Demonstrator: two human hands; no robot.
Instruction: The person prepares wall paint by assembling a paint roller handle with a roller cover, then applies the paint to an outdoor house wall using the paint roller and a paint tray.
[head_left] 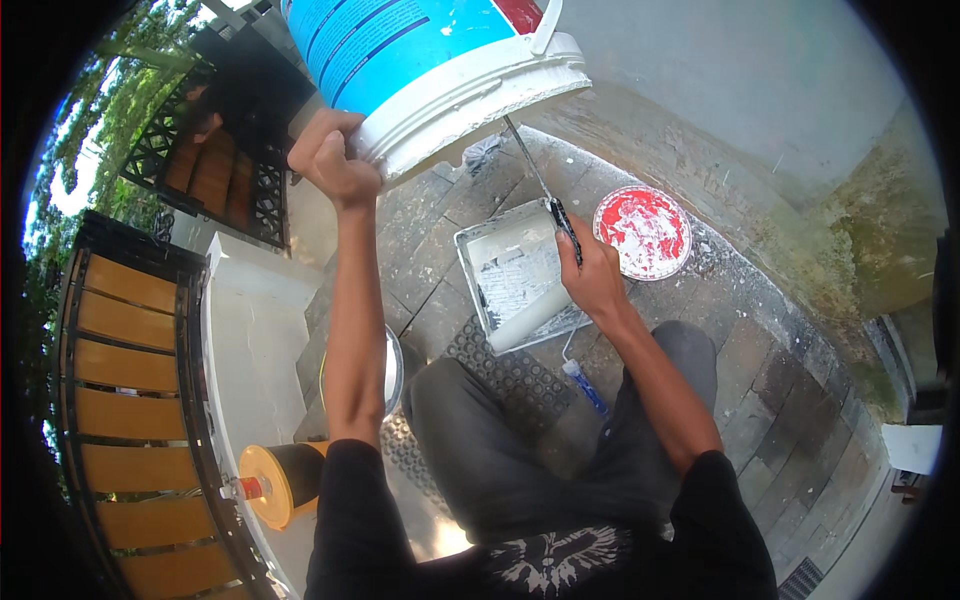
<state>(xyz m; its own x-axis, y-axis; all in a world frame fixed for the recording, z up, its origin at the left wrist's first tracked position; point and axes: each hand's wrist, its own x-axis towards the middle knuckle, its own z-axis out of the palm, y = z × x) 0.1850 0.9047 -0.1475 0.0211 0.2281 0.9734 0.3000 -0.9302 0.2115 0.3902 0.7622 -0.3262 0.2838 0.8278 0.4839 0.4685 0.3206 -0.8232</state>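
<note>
A blue paint bucket [400, 50] with a white, paint-caked rim is held up and tipped, its mouth turned downward. Its rim is gripped on the left side by my left hand [340, 160], fingers closed. My right hand [595, 275] is closed round the black handle of a thin rod-like tool [530, 160], whose shaft points up to the bucket's mouth; its far end is hidden. Below lies a paint tray [470, 265] with white paint in it, and a pale roller [530, 318] rests across its near end, close to my right hand.
Right of the tray lies a red lid [642, 235] smeared white. A blue-handled roller frame [585, 385] lies near my knees. Behind my left forearm stands a round container [393, 370]. A black-and-orange container [285, 485] is at left; a stained wall [770, 130] borders the paving.
</note>
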